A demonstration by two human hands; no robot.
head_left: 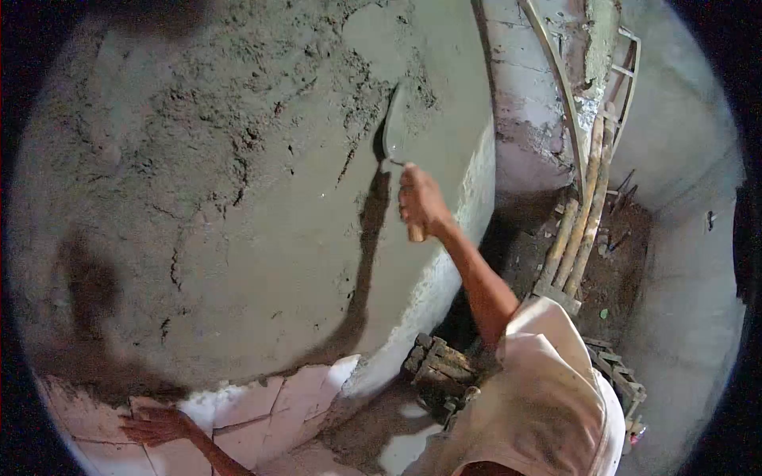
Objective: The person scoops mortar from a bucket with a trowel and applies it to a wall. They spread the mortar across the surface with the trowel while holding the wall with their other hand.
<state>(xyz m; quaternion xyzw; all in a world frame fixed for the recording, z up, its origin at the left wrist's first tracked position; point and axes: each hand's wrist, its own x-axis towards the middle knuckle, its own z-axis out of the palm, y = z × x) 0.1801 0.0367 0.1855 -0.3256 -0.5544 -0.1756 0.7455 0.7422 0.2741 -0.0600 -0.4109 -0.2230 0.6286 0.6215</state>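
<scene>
My right hand (422, 202) is wrapped round the wooden handle of a trowel (394, 131). The blade lies against, or very close to, wet grey plaster (309, 214) that coats a large wall. Around the blade the plaster is partly smooth; up and to the left it is rough and lumpy. At the lower left, my left hand (159, 426) rests with its fingers spread on bare pinkish blocks (254, 412) below the plaster's ragged lower edge. Nothing shows in that hand.
Wooden poles (583, 214) lean in the corner on the right, near a curved strip (559, 79). Stacked wood pieces (440, 365) lie by the wall's foot. A grey wall (690, 238) bounds the far right, with dirt floor (623, 254) beside it.
</scene>
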